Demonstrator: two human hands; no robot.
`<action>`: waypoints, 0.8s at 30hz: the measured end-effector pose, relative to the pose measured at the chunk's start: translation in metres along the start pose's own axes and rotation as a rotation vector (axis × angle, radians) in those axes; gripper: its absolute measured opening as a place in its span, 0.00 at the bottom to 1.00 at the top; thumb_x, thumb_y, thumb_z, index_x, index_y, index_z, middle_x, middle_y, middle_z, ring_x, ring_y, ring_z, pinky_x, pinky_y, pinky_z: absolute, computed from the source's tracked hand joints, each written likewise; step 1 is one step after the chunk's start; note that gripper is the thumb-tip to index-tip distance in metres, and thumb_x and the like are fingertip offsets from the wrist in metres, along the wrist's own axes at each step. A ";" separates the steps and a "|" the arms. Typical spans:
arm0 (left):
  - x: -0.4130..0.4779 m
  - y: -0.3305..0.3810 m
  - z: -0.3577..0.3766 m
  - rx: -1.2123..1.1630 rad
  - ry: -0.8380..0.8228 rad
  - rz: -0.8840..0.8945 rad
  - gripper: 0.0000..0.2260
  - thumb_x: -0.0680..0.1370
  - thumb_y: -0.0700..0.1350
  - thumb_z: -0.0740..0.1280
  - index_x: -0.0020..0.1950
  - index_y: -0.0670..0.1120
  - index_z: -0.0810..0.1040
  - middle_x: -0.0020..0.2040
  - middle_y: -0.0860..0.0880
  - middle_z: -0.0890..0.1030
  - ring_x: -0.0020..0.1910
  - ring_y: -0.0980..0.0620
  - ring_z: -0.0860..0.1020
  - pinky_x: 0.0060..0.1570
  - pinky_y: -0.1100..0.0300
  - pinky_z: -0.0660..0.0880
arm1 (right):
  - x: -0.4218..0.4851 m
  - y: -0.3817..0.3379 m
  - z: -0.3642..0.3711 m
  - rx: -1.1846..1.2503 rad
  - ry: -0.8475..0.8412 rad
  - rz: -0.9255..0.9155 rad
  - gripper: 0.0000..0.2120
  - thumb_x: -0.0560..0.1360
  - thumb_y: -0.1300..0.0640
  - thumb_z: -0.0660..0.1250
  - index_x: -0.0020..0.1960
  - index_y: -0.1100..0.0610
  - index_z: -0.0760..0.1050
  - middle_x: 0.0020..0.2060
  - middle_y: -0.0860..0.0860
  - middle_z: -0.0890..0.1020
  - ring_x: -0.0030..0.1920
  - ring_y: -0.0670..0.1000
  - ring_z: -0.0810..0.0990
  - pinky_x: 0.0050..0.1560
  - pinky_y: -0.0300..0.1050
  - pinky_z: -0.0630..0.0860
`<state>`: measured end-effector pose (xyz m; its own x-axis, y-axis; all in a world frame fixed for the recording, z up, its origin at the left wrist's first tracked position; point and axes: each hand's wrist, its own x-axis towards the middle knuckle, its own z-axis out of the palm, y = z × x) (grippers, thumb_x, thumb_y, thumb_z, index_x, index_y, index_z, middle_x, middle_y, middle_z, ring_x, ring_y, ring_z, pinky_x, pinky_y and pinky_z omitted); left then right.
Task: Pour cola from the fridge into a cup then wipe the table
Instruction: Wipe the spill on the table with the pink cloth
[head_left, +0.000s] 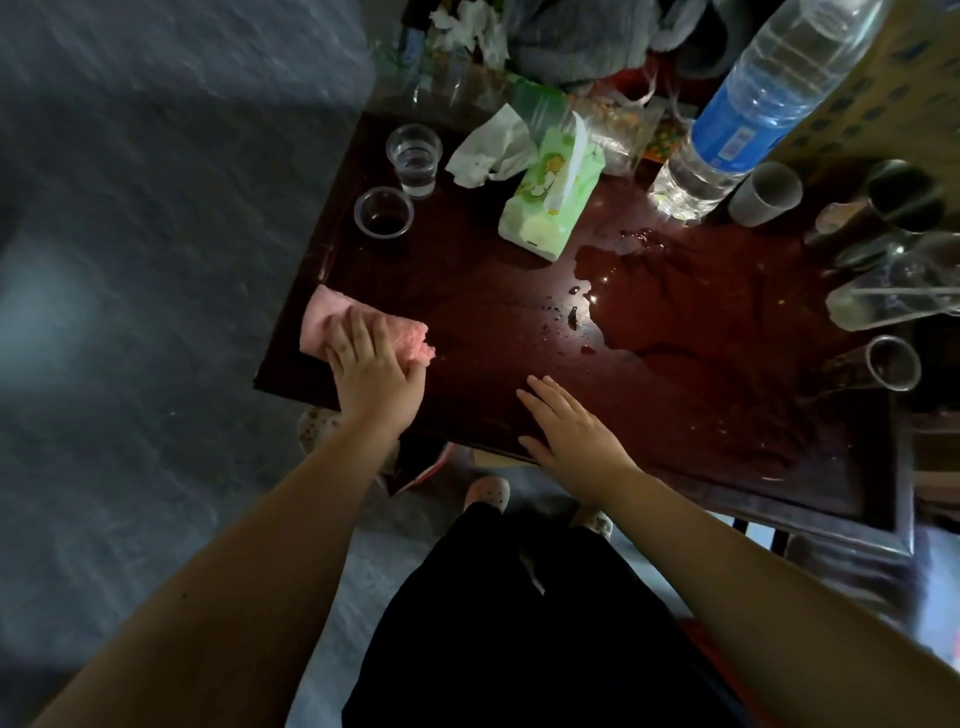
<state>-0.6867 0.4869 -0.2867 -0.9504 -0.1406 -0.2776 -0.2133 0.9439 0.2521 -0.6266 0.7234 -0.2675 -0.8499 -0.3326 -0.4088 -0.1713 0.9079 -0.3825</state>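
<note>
My left hand (370, 371) lies on the pink cloth (319, 318) at the table's (467, 306) near-left edge, fingers straight and pressing down on it, while my right hand (567, 431) rests flat and relaxed on the bare wood by the front edge, holding nothing. The small clear cup (383, 213) with dark cola in its bottom stands at the far left, just beside a glass of water (414, 162). A wide dark puddle (675, 306) spreads over the right half, between the green tissue pack (550, 202) and the cluster of glasses (893, 291).
</note>
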 end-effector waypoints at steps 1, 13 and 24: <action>-0.001 0.002 0.002 0.015 -0.010 0.022 0.33 0.78 0.55 0.59 0.77 0.41 0.52 0.78 0.39 0.47 0.75 0.39 0.40 0.73 0.43 0.43 | -0.004 0.002 0.000 0.024 0.031 0.026 0.28 0.80 0.47 0.56 0.77 0.53 0.54 0.77 0.47 0.51 0.77 0.46 0.45 0.75 0.47 0.54; -0.021 0.099 0.037 0.160 -0.243 0.604 0.35 0.76 0.61 0.35 0.77 0.41 0.46 0.78 0.43 0.43 0.75 0.43 0.36 0.73 0.45 0.38 | -0.056 0.054 0.005 0.080 0.277 0.284 0.26 0.80 0.49 0.58 0.75 0.57 0.59 0.76 0.51 0.58 0.77 0.49 0.51 0.73 0.47 0.55; -0.023 0.137 0.060 -0.009 -0.016 0.412 0.32 0.79 0.49 0.55 0.76 0.36 0.47 0.77 0.36 0.49 0.76 0.39 0.47 0.73 0.46 0.48 | -0.094 0.101 0.015 0.026 0.397 0.690 0.35 0.79 0.42 0.49 0.77 0.63 0.47 0.77 0.59 0.48 0.77 0.56 0.41 0.76 0.52 0.42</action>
<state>-0.6806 0.6372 -0.3019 -0.9531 0.2533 -0.1657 0.1825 0.9177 0.3530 -0.5566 0.8420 -0.2804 -0.8749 0.4224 -0.2369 0.4657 0.8680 -0.1722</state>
